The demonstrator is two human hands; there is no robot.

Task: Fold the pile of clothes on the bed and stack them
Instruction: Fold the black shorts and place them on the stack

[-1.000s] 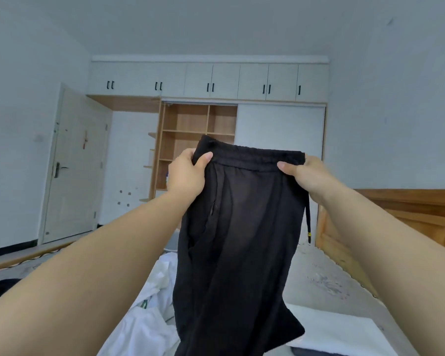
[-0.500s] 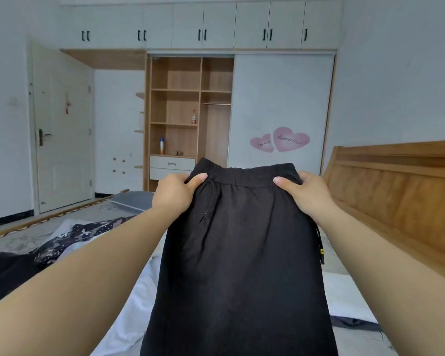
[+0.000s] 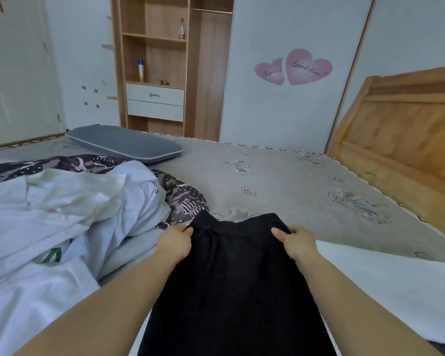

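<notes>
A pair of black shorts [image 3: 239,283] with an elastic waistband lies stretched out low over the bed [image 3: 293,181], waistband away from me. My left hand [image 3: 174,242] pinches the left end of the waistband. My right hand [image 3: 297,241] pinches the right end. To the left is a loose pile of clothes: white garments [image 3: 62,214] on top of a dark patterned one [image 3: 185,199]. A flat white cloth [image 3: 396,286] lies on the bed to the right of the shorts.
A grey pillow [image 3: 123,143] lies at the bed's far side. The wooden headboard [image 3: 406,129] rises on the right. Behind the bed stands an open wooden wardrobe [image 3: 170,60] with shelves, drawers and a white sliding door with heart stickers [image 3: 293,68].
Both hands have brought the black shorts down from chest height in the air to the bed surface, still holding the waistband. My view has tilted down toward the mattress.
</notes>
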